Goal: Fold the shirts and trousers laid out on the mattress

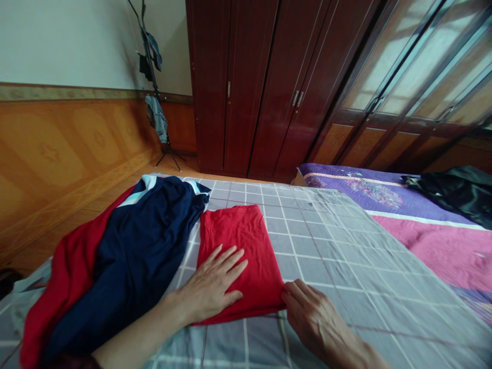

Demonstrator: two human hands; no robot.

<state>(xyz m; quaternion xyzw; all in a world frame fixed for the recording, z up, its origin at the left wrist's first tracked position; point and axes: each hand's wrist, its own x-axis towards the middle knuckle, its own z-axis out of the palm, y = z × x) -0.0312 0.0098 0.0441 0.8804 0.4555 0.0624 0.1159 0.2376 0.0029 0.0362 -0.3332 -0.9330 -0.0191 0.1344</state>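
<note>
A red cloth [246, 230], folded into a rough rectangle, lies on the grey checked bedding [326, 241]. My left hand [215, 282] rests flat on its lower left part with the fingers spread. At the cloth's lower right corner, my right hand [313, 312] has its fingers pinched together on the red edge. Left of the cloth, and close to it, lies a heap of clothing: a dark blue garment [149, 241] with white and light blue trim, beside a red garment [73, 261].
Behind the bed stands a dark red wardrobe [246, 102]. A coat stand [151, 77] with hanging items is at the back left. To the right, a second bed has a purple and pink cover [415, 246] with a black garment [457, 192] on it.
</note>
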